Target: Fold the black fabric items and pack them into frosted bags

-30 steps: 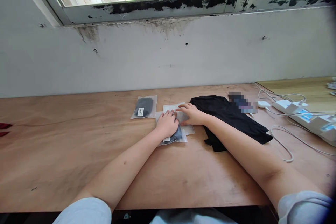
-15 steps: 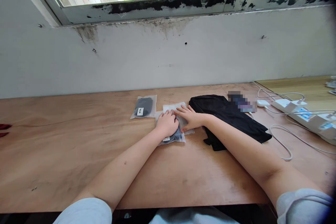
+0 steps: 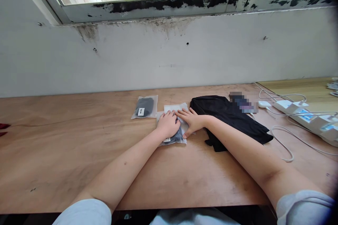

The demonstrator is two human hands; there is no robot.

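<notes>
My left hand (image 3: 168,125) lies flat on a frosted plastic bag (image 3: 174,139) with something dark folded inside and a white label partly covered by the hand. Beside it, my right hand (image 3: 194,121) is spread, its fingertips reaching to the bag's upper right part and its thumb at the right edge. A second whitish bag (image 3: 175,107) shows beneath and behind the hands; its contents are hidden. Up and to the left, another frosted bag (image 3: 145,107) with a dark item and a barcode label lies on the table by itself.
Black cloth (image 3: 224,116) lies folded under and beyond my right forearm. A blurred-out object (image 3: 243,102) sits behind it. At the right are a white power strip (image 3: 306,116) with chargers and loose white cables (image 3: 283,140). A wall and window stand behind the wooden table (image 3: 79,140).
My right thumb has shifted slightly down at the bag's right edge. My left hand and the bags stay nearly where they were.
</notes>
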